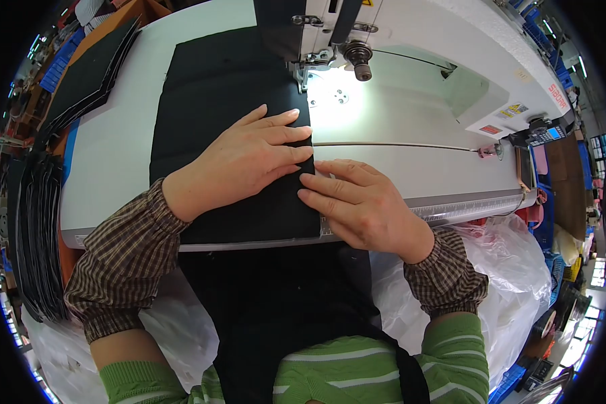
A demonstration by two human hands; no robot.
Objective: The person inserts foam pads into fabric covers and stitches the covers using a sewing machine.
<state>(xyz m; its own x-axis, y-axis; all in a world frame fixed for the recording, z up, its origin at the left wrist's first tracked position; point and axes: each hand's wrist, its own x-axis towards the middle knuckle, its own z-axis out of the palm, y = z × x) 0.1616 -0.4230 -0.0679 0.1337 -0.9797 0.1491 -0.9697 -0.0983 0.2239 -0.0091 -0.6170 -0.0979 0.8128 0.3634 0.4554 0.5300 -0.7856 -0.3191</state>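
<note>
A panel of black fabric [212, 101] lies flat on the white sewing machine bed, its right edge running up to the presser foot [301, 79]. My left hand [246, 158] rests palm down on the fabric, fingers stretched and slightly spread towards that edge. From the right, my right hand [367, 205] lies with fingers extended, a couple of fingertips on the fabric's edge and the others on the bed beside it. Its thumb is mostly hidden. The needle area is lit by the machine lamp. Part of the fabric passes behind the machine head [279, 34].
Stacks of black pieces [91, 77] stand at the left, with more black pieces [39, 236] hanging nearer me. A control panel [547, 135] sits at the machine's right end. Clear plastic sheeting [498, 269] bunches below the table's right side. A ruler strip [451, 210] follows the front edge.
</note>
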